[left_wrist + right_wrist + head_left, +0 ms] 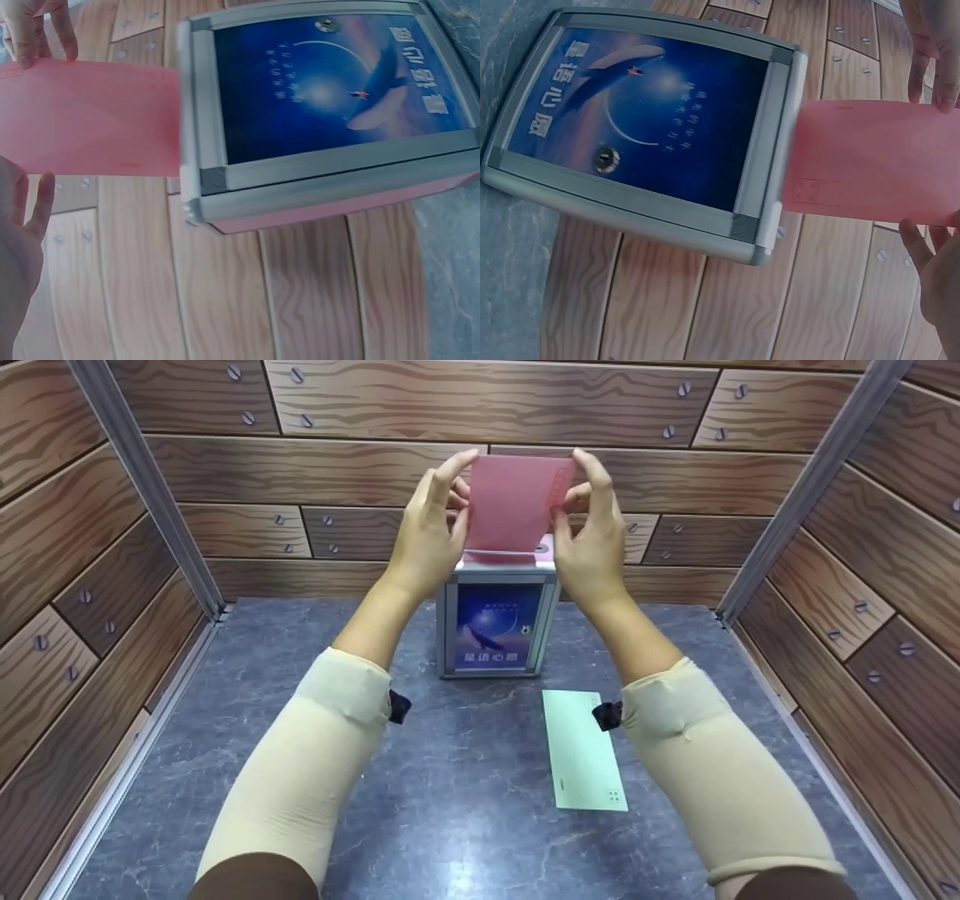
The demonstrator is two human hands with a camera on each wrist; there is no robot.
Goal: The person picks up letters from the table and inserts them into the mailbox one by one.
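A pink envelope (pixel 514 502) stands upright, its lower edge at the top of a small metal-framed box (pixel 499 626) with a blue whale picture and a lock on its front. My left hand (pixel 431 525) pinches the envelope's left edge, while my right hand (pixel 596 540) pinches the right edge. From the left wrist view, the envelope (pixel 97 120) meets the box's top edge between both hands. The right wrist view shows the same contact, with the envelope (pixel 870 161) straight and flat. Its lowest part is hidden behind the box's top rim.
A light green envelope (pixel 581 750) lies on the dark marbled tabletop (pixel 450 780), below my right wrist. Wood-patterned panels (pixel 487 397) rise behind the box and on both sides, with grey metal posts (pixel 157 495) at the corners.
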